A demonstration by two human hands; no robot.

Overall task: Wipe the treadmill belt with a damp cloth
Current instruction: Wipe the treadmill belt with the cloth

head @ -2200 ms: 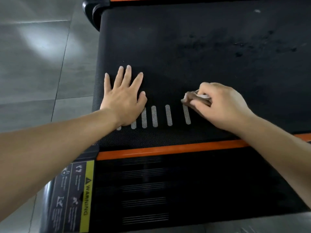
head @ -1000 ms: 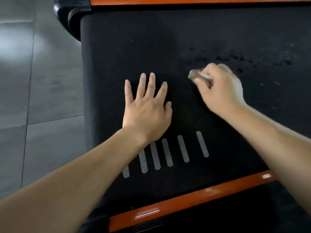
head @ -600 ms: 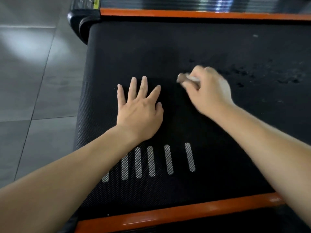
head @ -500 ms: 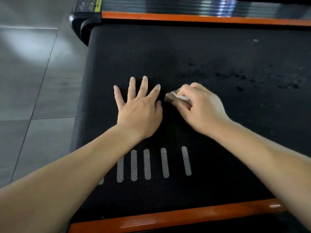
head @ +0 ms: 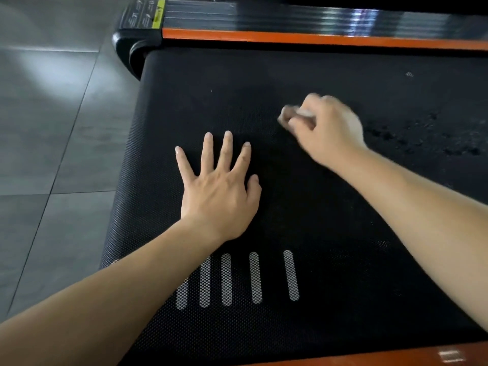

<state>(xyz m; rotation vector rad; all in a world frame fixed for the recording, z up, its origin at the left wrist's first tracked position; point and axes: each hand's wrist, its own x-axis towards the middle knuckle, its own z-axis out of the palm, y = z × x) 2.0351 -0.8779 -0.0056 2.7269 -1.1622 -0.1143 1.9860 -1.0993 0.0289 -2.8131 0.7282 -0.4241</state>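
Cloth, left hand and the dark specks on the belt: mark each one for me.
cloth (head: 290,113), head view, exposed end of the blurred wad.
left hand (head: 219,199), head view, back of the hand.
dark specks (head: 383,133), head view, a clump at the cluster's left end.

Black mesh-textured belt (head: 330,207), white dotted stripes (head: 254,277), orange rail (head: 317,38).
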